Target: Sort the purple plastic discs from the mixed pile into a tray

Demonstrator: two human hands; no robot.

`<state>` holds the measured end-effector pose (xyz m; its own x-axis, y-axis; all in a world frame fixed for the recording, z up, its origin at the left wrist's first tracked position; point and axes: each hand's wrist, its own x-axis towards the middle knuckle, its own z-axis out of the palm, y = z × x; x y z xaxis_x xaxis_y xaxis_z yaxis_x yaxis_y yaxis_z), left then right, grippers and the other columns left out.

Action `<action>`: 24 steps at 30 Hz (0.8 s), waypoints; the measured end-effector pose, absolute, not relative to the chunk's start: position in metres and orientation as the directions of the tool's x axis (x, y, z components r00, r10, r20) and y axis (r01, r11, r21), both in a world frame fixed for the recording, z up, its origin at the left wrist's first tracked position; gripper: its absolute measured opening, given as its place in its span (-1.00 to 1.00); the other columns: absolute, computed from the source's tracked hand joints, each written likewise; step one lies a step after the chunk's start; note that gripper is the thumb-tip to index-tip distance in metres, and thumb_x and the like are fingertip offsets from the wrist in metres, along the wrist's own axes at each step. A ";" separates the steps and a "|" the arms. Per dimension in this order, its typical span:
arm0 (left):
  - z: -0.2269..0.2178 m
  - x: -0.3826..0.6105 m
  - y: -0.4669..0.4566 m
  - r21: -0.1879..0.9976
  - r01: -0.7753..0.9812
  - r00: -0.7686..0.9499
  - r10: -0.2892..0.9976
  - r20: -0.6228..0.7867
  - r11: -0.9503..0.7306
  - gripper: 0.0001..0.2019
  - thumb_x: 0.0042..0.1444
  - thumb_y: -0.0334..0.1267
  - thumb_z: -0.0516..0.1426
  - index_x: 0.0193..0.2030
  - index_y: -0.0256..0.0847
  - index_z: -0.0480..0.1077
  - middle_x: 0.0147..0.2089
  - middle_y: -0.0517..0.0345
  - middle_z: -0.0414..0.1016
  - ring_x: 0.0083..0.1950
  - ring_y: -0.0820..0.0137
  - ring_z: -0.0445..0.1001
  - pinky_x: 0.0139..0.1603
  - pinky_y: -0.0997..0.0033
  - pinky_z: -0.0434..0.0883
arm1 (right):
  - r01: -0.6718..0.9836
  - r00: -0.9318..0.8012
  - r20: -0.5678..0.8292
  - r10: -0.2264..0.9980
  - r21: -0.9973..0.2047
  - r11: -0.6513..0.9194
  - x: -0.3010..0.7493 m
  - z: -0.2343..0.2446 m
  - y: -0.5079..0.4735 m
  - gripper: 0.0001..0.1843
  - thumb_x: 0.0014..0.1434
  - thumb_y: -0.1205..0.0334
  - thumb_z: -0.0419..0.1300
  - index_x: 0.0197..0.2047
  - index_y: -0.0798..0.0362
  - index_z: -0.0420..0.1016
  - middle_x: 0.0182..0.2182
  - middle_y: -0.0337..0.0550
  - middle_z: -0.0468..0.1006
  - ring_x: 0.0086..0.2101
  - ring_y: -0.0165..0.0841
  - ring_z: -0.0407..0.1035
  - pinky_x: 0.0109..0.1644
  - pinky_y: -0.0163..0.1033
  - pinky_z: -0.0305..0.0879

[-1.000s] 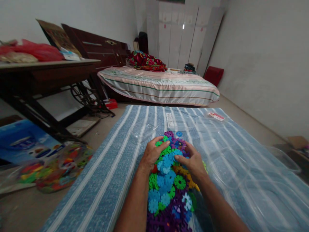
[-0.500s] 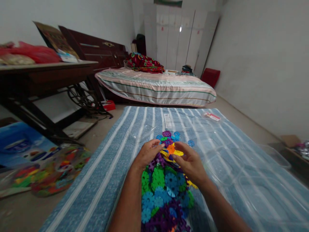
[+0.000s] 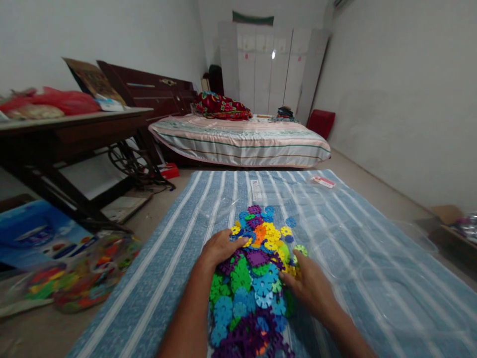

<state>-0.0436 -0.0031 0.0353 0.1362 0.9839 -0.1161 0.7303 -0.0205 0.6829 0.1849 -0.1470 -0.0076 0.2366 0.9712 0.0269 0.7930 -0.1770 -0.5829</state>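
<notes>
A heap of flat, notched plastic snowflake discs lies before me, with green discs (image 3: 240,273), light blue discs (image 3: 264,284), purple pieces (image 3: 242,333), yellow discs (image 3: 271,232) and an orange disc (image 3: 260,233). At the heap's left edge, my left hand (image 3: 223,247) rests with thumb and fingers apart, its thumb tip against yellow and blue discs. My right hand (image 3: 311,281) is open at the right edge, thumb and fingers spread around yellow pieces (image 3: 292,271) and close to a pale green disc (image 3: 300,250). Neither hand visibly grips a piece.
A blue striped cloth (image 3: 175,238) covers the table. Clear plastic trays (image 3: 406,298) lie on the right, and a small red-and-white packet (image 3: 323,182) at the far edge. Beyond stands a bed (image 3: 238,141); a sewing-machine table (image 3: 74,122) is at left.
My hands have parted from close together over the middle of the heap. The right moved down and right. Yellow, blue and orange discs between them now lie spread on the heap.
</notes>
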 end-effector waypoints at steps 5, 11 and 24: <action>0.030 -0.026 0.000 0.595 0.780 0.340 0.929 -0.145 -0.192 -0.45 -0.11 0.28 0.09 -0.35 -0.24 0.45 -0.29 0.08 0.53 -0.22 0.21 0.46 -0.28 0.38 0.29 | 0.610 0.235 -0.025 0.972 -0.774 -0.167 0.177 -0.005 -0.120 -0.29 0.04 -0.14 0.19 0.18 0.09 0.36 0.05 0.02 0.50 0.04 -0.08 0.37 0.11 -0.07 0.25; 0.030 -0.007 -0.002 0.873 0.487 0.398 0.888 -0.229 0.006 -0.42 -0.14 0.22 0.17 -0.18 -0.27 0.45 -0.25 0.17 0.53 -0.17 0.26 0.47 -0.23 0.40 0.36 | 0.221 0.314 -0.049 0.948 -0.968 -0.123 0.146 -0.015 -0.094 -0.26 -0.10 -0.10 0.29 0.11 0.13 0.43 -0.01 -0.01 0.53 -0.02 -0.10 0.41 0.09 -0.05 0.31; 0.060 -0.007 -0.012 0.988 0.147 0.466 0.879 -0.107 0.042 -0.49 -0.12 -0.05 0.31 -0.04 -0.28 0.45 -0.09 0.05 0.57 -0.05 0.22 0.50 0.03 0.26 0.39 | 0.078 0.278 0.180 0.944 -0.983 0.164 0.124 0.015 -0.074 -0.32 -0.20 0.31 0.30 0.08 0.06 0.40 -0.02 -0.09 0.52 -0.01 -0.16 0.39 0.13 -0.06 0.30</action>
<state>-0.0069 -0.0122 0.0596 0.4656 0.8786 -0.1065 0.1467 0.0421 0.9883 0.1241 -0.0739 0.0154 0.2780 0.9436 0.1798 0.0781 0.1644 -0.9833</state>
